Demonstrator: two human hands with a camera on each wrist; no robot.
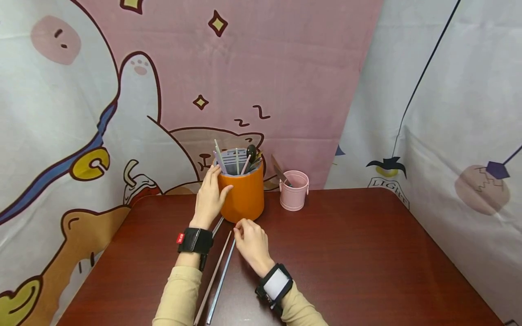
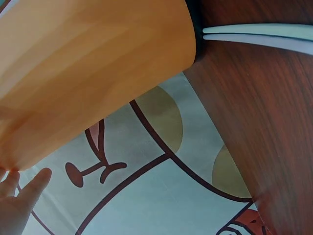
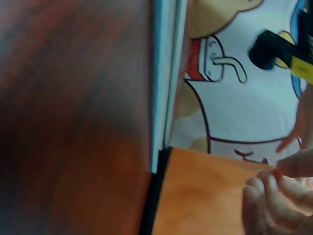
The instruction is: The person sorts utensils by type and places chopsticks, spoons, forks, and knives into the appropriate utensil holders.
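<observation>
My left hand [image 1: 209,199] lies against the left side of an orange cylindrical container [image 1: 244,198], its fingers fairly straight and the thumb spread toward the front. Thin pastel sticks, a lavender slotted piece [image 1: 229,158] and a dark rounded utensil head [image 1: 251,151] stick up from the container. Before its base, my right hand [image 1: 253,242] has thumb and fingertips brought together, with a small red spot between them. A pinkish stick [image 1: 213,279] and a light blue stick [image 1: 221,283] lie on the table, left of that hand. Two pale sticks [image 2: 259,36] reach the container's dark base.
Right of the container stands a small pink bucket [image 1: 293,194] with a brown-handled utensil [image 1: 279,170] leaning in it. The dark reddish wooden table [image 1: 359,258] ends at a cartoon-printed cloth [image 1: 293,90] behind and at both sides.
</observation>
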